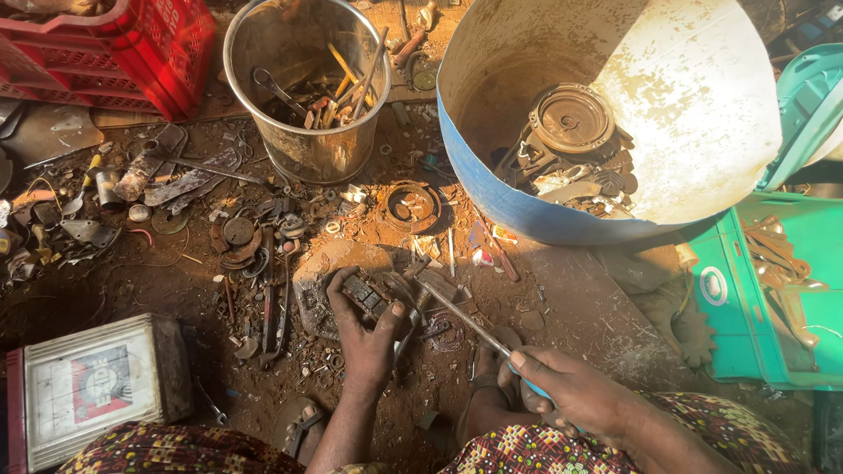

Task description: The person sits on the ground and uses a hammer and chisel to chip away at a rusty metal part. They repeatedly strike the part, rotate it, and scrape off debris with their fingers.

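Two hands busy on dirt floor (571,307). Left hand (364,329), fingers pinching small dark part (364,294), pins it against flat block (320,281) for steadiness. Right hand (571,391), fingers wrapped round screwdriver (465,320), tip angled at part. Steel bucket (307,79) behind.

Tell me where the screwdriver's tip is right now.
In the head view it sits just right of centre: the right hand holds the screwdriver, its tip by the small dark part that the left hand pins to the ground.
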